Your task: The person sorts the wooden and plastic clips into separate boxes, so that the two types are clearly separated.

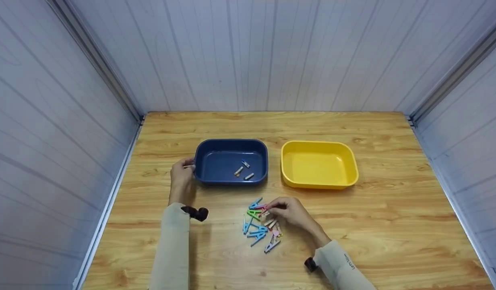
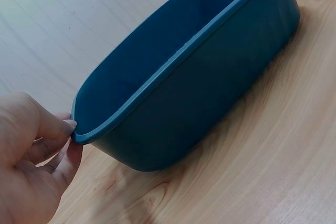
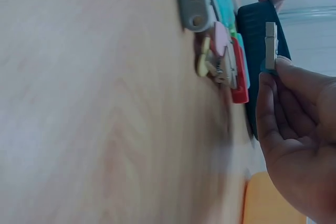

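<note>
Blue tub and yellow tub look like smooth, kinda shiny plastic. Red clip is plastic too, tiny peg seems wooden. Table has a smooth wood-grain finish.

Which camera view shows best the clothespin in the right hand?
The right wrist view: the clothespin is close and mostly uncovered. In the head view it is too small to make out clearly; the left wrist view lacks it.

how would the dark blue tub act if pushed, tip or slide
The dark blue tub would probably slide rather than tip, being wide and low. Thin-walled, it looks stiff and fairly light. Clips lying inside may shift.
</note>
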Demonstrator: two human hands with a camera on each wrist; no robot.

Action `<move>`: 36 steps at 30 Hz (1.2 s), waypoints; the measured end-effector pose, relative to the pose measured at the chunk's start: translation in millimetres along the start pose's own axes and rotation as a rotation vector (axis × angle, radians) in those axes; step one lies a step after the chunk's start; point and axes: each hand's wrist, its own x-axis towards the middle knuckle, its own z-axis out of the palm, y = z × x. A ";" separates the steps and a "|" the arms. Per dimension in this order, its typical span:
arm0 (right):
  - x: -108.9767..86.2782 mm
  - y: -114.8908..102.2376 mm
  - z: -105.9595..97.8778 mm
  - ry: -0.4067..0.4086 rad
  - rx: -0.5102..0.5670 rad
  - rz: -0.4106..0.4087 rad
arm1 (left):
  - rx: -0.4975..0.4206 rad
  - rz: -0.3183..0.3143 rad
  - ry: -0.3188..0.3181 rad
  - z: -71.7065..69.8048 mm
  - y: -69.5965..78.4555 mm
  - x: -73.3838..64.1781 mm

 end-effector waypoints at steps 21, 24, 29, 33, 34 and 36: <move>3.8 -54.5 -17.9 0.090 0.121 0.065 | 0.110 0.038 0.007 -1.4 -0.9 0.9; 6.7 -54.4 -19.5 0.088 0.196 0.096 | 0.098 0.033 0.009 -0.8 -0.8 1.5; 10.3 -55.3 -22.2 0.073 0.273 0.122 | 0.062 0.028 0.017 1.1 -2.0 2.8; 12.2 -57.3 -23.4 0.073 0.295 0.129 | 0.042 0.026 0.015 1.5 -2.8 2.9; 12.9 -57.1 -23.5 0.076 0.298 0.128 | 0.039 0.025 0.014 1.3 -3.1 2.9; 16.6 -50.3 -22.5 0.081 0.306 0.121 | 0.022 0.014 0.015 0.8 -3.0 2.4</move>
